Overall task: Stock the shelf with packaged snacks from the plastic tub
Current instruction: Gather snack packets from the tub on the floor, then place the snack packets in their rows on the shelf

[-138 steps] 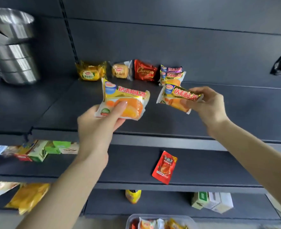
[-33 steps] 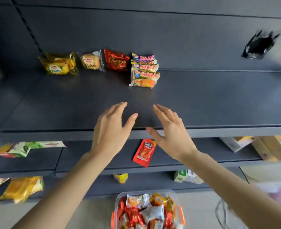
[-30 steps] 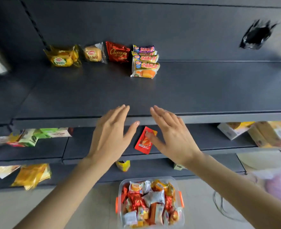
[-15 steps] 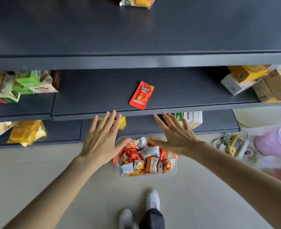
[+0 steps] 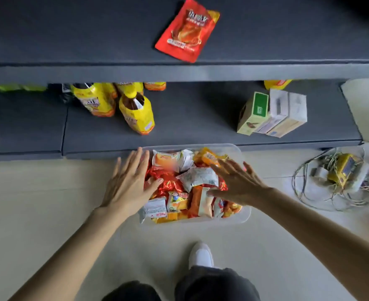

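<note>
Clear plastic tub on the pale floor, just near of the bottom shelf. It is heaped to the rim with packaged snacks: red foil packets left of centre, a white wrapper in the middle, orange and yellow packs along the far and near edges.

Left hand: fingers straight and spread, nothing held, over the tub's left rim; thumb at the red foil, contact not certain. Right hand: fingers likewise straight and apart, nothing held, above the right half of the pile.

Shelving in view: one red pouch lies flat on the upper shelf. Bottom shelf carries yellow bottles at left and cartons at right. Tangle of cables on the floor, far right. White shoe near of the tub.

Progress, as a judgement: both hands are at the pick-up stage with no packet taken. With the tub this full, most of the stocking remains.
</note>
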